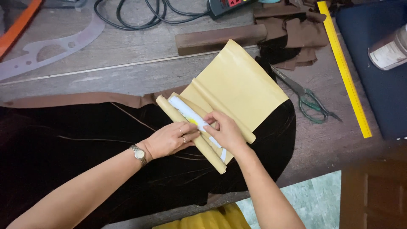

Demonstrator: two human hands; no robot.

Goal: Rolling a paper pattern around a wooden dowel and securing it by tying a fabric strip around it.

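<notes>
Yellow cloth (207, 220) is seen at the bottom edge, nearest the camera. Dark brown velvet (85, 148) is spread across the wooden table (127, 68), filling the lower left. At the frame's centre, tan paper (237, 85) is laid on it, partly rolled. The roll is pressed by the left hand (169, 140), fingers flat, and pinched by the right hand (224, 131), fingers narrow. A yellow ruler (345, 72) and scissors (307, 99) are seen at the right.

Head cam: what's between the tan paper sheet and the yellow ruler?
A pair of scissors lies on the wooden table between tan paper and yellow ruler, head view.
</notes>
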